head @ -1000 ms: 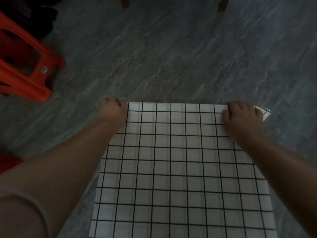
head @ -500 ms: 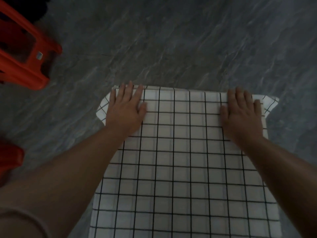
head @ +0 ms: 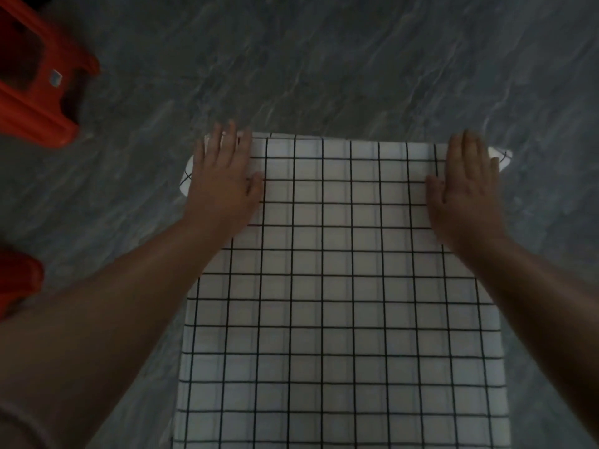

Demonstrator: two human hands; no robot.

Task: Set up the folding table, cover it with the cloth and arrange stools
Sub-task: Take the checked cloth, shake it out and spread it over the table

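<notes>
A white cloth with a black grid point(head: 343, 286) lies spread flat over the table, which is hidden under it. My left hand point(head: 223, 179) presses flat on the cloth's far left corner, fingers apart and reaching the far edge. My right hand point(head: 466, 186) lies flat on the far right corner the same way. Small flaps of cloth hang past both far corners. A red plastic stool point(head: 39, 92) stands on the floor at the upper left, apart from the table.
Grey marbled floor point(head: 324, 59) surrounds the table on the far, left and right sides. Another red object point(head: 19, 280) shows at the left edge, partly behind my left forearm.
Both hands went from closed fists gripping the cloth's far edge to flat open palms on its far corners. The view has tilted down slightly.
</notes>
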